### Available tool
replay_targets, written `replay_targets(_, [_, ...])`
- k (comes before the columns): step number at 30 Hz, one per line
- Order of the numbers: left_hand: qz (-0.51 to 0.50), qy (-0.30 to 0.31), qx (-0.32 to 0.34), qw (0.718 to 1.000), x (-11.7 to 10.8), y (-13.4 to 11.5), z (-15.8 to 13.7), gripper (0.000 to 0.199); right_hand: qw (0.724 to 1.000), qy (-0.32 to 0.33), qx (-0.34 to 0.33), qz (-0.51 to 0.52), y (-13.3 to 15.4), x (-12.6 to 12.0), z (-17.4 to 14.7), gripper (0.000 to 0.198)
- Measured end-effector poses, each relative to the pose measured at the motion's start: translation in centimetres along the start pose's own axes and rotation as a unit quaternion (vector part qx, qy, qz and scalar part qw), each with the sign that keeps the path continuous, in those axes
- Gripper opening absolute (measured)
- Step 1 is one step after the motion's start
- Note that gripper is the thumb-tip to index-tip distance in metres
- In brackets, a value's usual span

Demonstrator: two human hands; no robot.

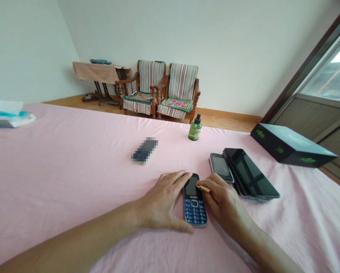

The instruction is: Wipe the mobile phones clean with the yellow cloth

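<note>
A keypad mobile phone (195,201) with a dark screen and blue keys lies face up on the pink cloth. My left hand (165,203) steadies it from the left, fingertips at its upper edge and thumb by its lower corner. At the screen's right side, my right hand (222,197) pinches a small beige, folded cloth-like piece (203,187) against the phone. Just beyond that hand is a grey phone (221,167), beside a stack of black tablet-like devices (252,170).
Farther up the pink cloth (73,151) lies a blurred-out phone-like object (144,151). A green spray bottle (195,129) stands near the far edge. There is a black box (292,146) at right and a tissue pack (9,113) at left. Two wooden chairs (182,87) stand behind.
</note>
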State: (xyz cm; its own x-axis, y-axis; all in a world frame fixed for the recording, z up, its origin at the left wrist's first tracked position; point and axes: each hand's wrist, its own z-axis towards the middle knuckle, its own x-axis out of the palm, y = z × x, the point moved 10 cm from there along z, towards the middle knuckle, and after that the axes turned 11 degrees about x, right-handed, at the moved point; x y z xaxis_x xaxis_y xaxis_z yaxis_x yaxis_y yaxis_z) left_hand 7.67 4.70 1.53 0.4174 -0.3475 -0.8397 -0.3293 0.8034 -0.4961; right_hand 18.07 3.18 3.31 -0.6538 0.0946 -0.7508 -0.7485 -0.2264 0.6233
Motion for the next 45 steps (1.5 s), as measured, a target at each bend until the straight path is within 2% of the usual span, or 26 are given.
replay_targets(6, [0.001,0.006,-0.009,1.0,0.2,0.2,0.0,0.113,0.999,0.034,0.003,-0.033,0.2,-0.1,-0.4,0.025])
replay_targets(12, [-0.018,-0.011,-0.003,1.0,-0.1,0.2,-0.1,0.112,0.998,0.064,0.017,-0.02,0.1,0.1,-1.3,0.025])
replay_targets(18, [-0.017,-0.011,0.0,1.0,-0.1,0.2,-0.2,0.115,0.993,0.106,0.058,-0.01,0.2,0.6,-2.6,0.025])
replay_targets(21, [-0.007,-0.003,-0.003,1.0,0.0,0.2,-0.1,0.116,0.988,0.139,0.069,-0.008,1.2,0.7,-3.2,0.026])
replay_targets(24, [-0.004,-0.004,-0.004,1.0,0.0,0.2,-0.1,0.116,0.983,0.173,0.042,0.049,2.8,0.9,-3.5,0.027])
replay_targets(26, [-0.005,-0.009,0.001,1.0,0.0,0.2,-0.1,0.115,0.984,0.157,0.021,0.088,3.4,0.6,-3.2,0.027])
replay_targets(29, [-0.002,-0.013,0.011,1.0,0.0,0.0,-0.1,0.114,0.994,0.079,0.031,0.075,2.3,0.0,-2.4,0.024])
replay_targets(31, [0.001,-0.013,0.016,1.0,0.0,-0.1,-0.1,0.113,0.995,0.062,0.031,0.069,1.6,0.3,-2.0,0.023])
replay_targets(36, [0.001,-0.006,0.011,1.0,0.0,-0.1,0.0,0.113,0.995,0.07,0.016,0.076,1.4,1.3,-1.8,0.026])
replay_targets(45, [0.009,-0.003,0.015,1.0,0.1,0.0,0.0,0.112,0.995,0.091,0.001,0.035,2.2,1.4,-1.7,0.026])
